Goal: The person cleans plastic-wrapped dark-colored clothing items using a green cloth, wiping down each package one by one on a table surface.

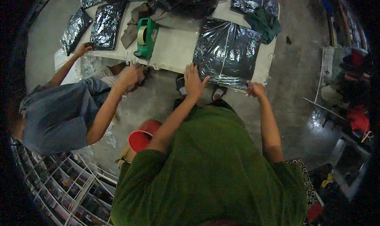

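Observation:
A large dark bundle in clear, shiny plastic wrap [228, 55] lies before me on a cloth-covered table [175, 48], with a pale line running down its middle. Flat at its lower left corner is my left hand [194, 82], thumb spread from the fingers, gripping nothing. My right hand [256, 89] has its fingers closed on the wrap at the lower right corner. A green tape dispenser [148, 42] with a roll of tape [142, 35] stands left of the bundle. Dark green cloth [264, 25] touches the bundle's upper right side.
At left a co-worker [59, 116] rests a hand [84, 48] by another wrapped packet [107, 27]; their other hand [130, 76] is blurred near the table edge. More packets [252, 0] line the far side. A red bucket [141, 138] and wire rack [74, 184] stand behind at left.

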Demonstrator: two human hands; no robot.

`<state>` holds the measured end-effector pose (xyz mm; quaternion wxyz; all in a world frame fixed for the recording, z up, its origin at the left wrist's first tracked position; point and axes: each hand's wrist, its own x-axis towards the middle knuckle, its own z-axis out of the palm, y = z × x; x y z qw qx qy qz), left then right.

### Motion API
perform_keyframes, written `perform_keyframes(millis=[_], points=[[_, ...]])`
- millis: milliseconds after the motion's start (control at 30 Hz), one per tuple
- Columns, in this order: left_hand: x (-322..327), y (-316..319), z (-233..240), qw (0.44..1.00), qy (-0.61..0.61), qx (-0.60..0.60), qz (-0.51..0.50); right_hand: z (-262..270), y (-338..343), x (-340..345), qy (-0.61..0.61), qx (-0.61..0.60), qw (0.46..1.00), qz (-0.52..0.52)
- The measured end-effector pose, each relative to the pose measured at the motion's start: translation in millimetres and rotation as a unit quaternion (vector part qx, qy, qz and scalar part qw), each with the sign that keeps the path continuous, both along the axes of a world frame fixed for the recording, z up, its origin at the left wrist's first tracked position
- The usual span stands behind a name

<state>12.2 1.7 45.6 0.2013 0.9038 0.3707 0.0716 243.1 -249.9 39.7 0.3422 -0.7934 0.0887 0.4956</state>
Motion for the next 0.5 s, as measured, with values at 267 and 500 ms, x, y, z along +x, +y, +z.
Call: perform_keyframes(millis=[267, 500], points=[[-10, 7, -3, 0.998, 0.025, -0.055, -0.007, -2, 32, -7, -0.400, -0.196, 0.885, 0.134], [-19, 0, -33, 0.987, -0.138, -0.080, 0.033, 84, 359, -204, -0.224, 0.112, 0.937, 0.244]])
